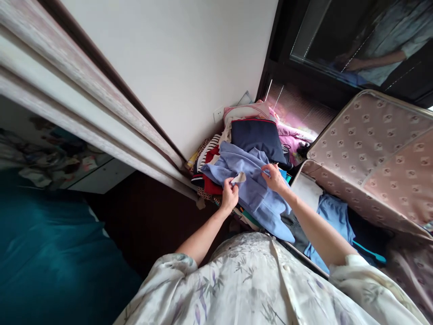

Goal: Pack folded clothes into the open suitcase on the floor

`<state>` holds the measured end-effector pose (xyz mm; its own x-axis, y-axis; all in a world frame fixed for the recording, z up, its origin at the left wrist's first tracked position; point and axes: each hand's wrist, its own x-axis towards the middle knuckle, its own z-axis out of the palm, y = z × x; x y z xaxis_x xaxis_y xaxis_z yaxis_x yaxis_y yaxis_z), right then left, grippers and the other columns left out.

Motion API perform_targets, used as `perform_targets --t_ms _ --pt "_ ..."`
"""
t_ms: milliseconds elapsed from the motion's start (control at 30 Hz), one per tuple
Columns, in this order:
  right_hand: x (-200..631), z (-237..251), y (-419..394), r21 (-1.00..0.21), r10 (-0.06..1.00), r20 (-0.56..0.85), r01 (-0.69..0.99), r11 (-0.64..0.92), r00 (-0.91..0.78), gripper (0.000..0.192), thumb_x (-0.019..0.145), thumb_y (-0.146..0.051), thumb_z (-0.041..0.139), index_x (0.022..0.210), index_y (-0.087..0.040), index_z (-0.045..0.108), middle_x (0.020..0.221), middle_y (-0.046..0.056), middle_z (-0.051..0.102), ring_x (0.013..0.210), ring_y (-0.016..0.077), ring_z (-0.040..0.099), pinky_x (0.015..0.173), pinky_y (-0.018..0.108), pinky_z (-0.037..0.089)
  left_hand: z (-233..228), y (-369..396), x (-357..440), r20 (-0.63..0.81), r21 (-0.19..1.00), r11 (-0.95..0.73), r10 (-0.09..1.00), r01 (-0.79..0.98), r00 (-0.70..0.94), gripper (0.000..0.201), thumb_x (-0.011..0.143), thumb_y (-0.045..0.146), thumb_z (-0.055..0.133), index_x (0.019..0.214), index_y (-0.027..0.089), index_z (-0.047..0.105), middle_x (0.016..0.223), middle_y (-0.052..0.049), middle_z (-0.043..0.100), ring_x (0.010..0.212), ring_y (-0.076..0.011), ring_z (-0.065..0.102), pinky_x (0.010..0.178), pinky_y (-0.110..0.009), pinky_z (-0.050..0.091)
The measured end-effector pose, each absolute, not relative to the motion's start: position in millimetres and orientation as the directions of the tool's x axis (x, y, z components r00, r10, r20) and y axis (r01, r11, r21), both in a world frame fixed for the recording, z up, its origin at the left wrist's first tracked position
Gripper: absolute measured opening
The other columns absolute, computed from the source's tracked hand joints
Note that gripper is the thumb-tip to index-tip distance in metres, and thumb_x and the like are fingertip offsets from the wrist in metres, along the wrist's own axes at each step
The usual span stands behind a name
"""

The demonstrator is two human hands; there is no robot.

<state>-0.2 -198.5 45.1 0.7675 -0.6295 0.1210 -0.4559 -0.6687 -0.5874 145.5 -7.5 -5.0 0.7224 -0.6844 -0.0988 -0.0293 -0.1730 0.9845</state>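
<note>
A periwinkle-blue garment (252, 189) lies spread and rumpled over a pile of clothes, and its exact kind is hard to make out. My left hand (230, 195) pinches it near its left side, where a small beige piece (239, 177) sticks up by the fingertips. On the other side, my right hand (273, 177) has its fingers closed on the fabric. Just behind the garment sits a folded navy garment (255, 137) with a red edge. Striped and red clothes (211, 187) show beneath on the left.
An opened suitcase (367, 135) with a pink patterned lining stands on the right, with blue clothing (334, 216) inside. A white wall (169, 67) and socket (218, 114) are behind. Curtains (101, 108) hang left, above a teal bed cover (50, 253).
</note>
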Motion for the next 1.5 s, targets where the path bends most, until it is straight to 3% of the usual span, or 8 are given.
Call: perform_targets --t_ms 100,233,500,633,833,967,1100,1500 --pt "12 48 -203 -0.559 -0.603 -0.028 -0.513 -0.651 0.797 0.035 0.084 -0.025 0.061 0.119 -0.022 0.063 0.100 0.006 0.071 0.103 0.0260 0.057 0.093 0.041 0.047 -8 -7 142 -0.024 0.997 -0.072 -0.711 -0.038 0.702 0.047 0.088 0.013 0.058 0.132 0.019 0.044 0.092 -0.003 0.068 0.078 -0.0151 0.067 0.075 -0.027 0.053" --pt "13 55 -214 -0.514 -0.539 -0.171 -0.542 -0.666 0.825 0.012 0.077 -0.021 0.064 0.087 -0.021 0.069 0.078 0.002 0.069 0.089 0.0223 0.059 0.083 0.034 0.047 -9 -10 140 -0.051 0.998 -0.056 -0.721 0.016 0.691 0.053 0.078 0.010 0.066 0.127 0.018 0.049 0.095 -0.005 0.068 0.080 -0.0162 0.068 0.073 -0.028 0.055" --pt "8 59 -217 -0.577 -0.505 0.199 -0.316 -0.753 0.840 0.024 0.089 -0.031 0.058 0.110 -0.023 0.067 0.110 0.010 0.068 0.101 0.0273 0.058 0.094 0.045 0.048 3 -2 133 0.202 0.897 -0.239 -0.524 -0.371 0.827 0.054 0.086 0.010 0.056 0.139 0.016 0.050 0.115 -0.016 0.067 0.107 -0.0264 0.067 0.098 -0.046 0.053" --pt "6 48 -206 -0.592 -0.573 0.317 -0.314 -0.742 0.756 0.038 0.088 -0.034 0.060 0.124 -0.023 0.063 0.125 0.013 0.063 0.113 0.0303 0.056 0.100 0.051 0.047 25 -8 126 0.379 0.535 -0.264 -0.774 -0.803 0.507 0.042 0.095 0.023 0.058 0.137 0.021 0.061 0.152 -0.018 0.050 0.142 -0.0372 0.043 0.117 -0.060 0.034" --pt "-88 21 -214 -0.808 -0.889 0.230 -0.432 -0.402 0.396 0.043 0.088 -0.050 0.056 0.119 -0.022 0.062 0.117 0.012 0.066 0.098 0.0244 0.062 0.083 0.042 0.054 35 -12 113 0.302 0.407 -0.379 -0.803 -0.831 0.514 0.055 0.098 0.034 0.058 0.149 0.015 0.052 0.158 -0.023 0.042 0.143 -0.0427 0.041 0.113 -0.064 0.034" --pt "-171 -6 -223 -0.868 -0.972 -0.060 -0.493 -0.060 0.225 0.057 0.076 -0.068 0.059 0.102 -0.018 0.067 0.101 0.013 0.072 0.093 0.0258 0.065 0.084 0.042 0.053 20 40 61 0.376 0.374 -0.099 -0.893 -0.922 0.248 0.064 0.099 0.050 0.056 0.150 0.013 0.050 0.156 -0.023 0.045 0.147 -0.0368 0.040 0.118 -0.054 0.034" --pt "-200 -22 -224 -0.869 -0.855 -0.366 -0.463 0.174 0.367 0.061 0.067 -0.072 0.067 0.095 -0.019 0.071 0.105 0.013 0.075 0.102 0.0274 0.066 0.084 0.038 0.052 -5 78 0 0.239 0.332 0.176 -0.966 -0.927 -0.098 0.059 0.100 0.037 0.056 0.153 0.012 0.046 0.155 -0.019 0.050 0.150 -0.0317 0.038 0.122 -0.051 0.032" --pt "-185 1 -229 -0.802 -0.418 -0.590 -0.440 0.403 0.691 0.041 0.062 -0.043 0.089 0.090 -0.018 0.073 0.078 0.007 0.076 0.064 0.0205 0.070 0.063 0.032 0.059 -11 32 -38 0.303 0.518 0.092 -0.949 -0.850 0.082 0.038 0.098 0.008 0.048 0.126 0.022 0.069 0.147 -0.013 0.060 0.141 -0.0245 0.054 0.118 -0.050 0.044"
